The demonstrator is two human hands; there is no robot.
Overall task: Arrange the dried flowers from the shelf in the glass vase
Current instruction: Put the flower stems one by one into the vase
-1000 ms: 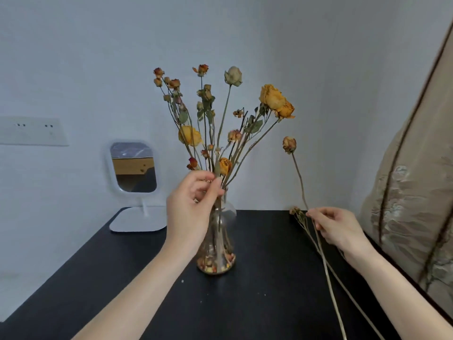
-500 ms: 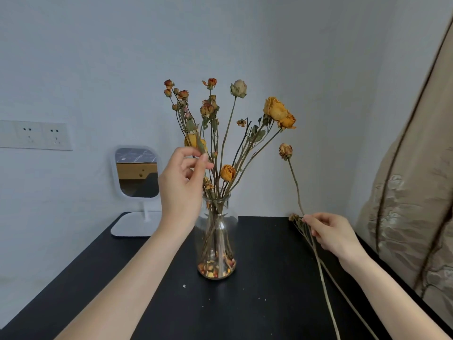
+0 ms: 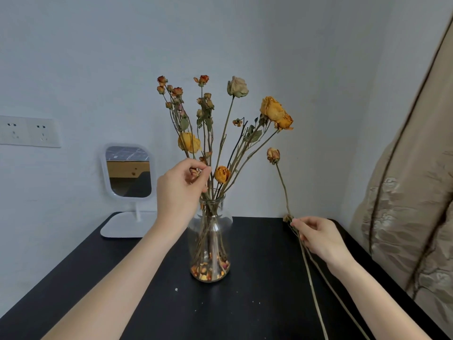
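Note:
A clear glass vase (image 3: pixel 210 244) stands mid-table, with fallen petals at its bottom and several dried roses (image 3: pixel 274 109) fanning out of its neck. My left hand (image 3: pixel 180 190) is just left of the neck and pinches a small dried bud among the stems. My right hand (image 3: pixel 318 238) holds loose dried stems (image 3: pixel 312 285) at the right of the table. One of them rises to a brown bud (image 3: pixel 273 155); the others trail down past the table's front.
The black table (image 3: pixel 257 305) meets a white wall. A small white standing mirror (image 3: pixel 128 175) sits at the back left, with wall sockets (image 3: pixel 28 131) further left. A beige patterned curtain (image 3: pixel 411 204) hangs close on the right.
My left hand has risen from the vase neck to the stems above it and pinches a bud. My right hand and its stems have barely shifted.

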